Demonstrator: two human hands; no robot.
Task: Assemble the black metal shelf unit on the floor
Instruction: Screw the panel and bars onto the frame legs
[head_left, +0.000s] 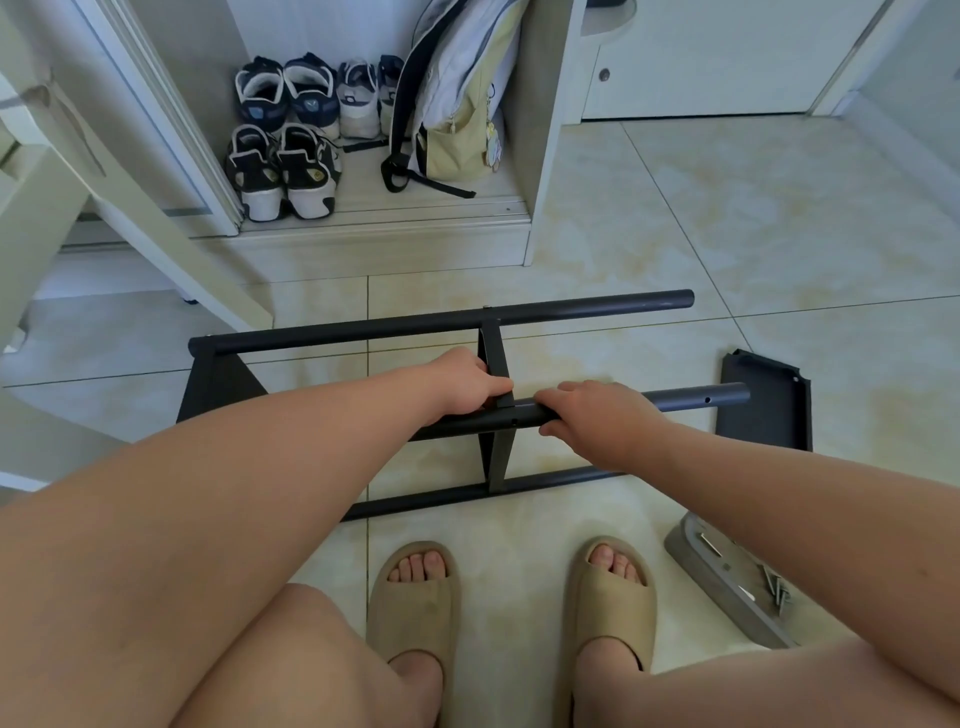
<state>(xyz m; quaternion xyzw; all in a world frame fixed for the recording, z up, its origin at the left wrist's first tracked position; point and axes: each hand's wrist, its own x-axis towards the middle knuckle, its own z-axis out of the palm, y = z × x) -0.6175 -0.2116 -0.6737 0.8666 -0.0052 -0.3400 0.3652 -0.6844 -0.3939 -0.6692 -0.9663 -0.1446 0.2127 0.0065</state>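
The black metal shelf unit (441, 319) lies on its side on the tiled floor, with round tubes running left to right and flat shelf panels between them. My left hand (465, 384) grips the middle shelf panel (496, 353) where it meets the near upper tube (691, 400). My right hand (597, 410) curls around that same tube just right of the joint. A loose black shelf panel (763, 400) lies flat on the floor at the right.
A grey tray (727, 582) holding screws (776, 587) lies at the lower right. My feet in beige slippers (415, 587) stand just in front of the frame. A cabinet with shoes (280, 135) and a backpack (457, 104) is behind it.
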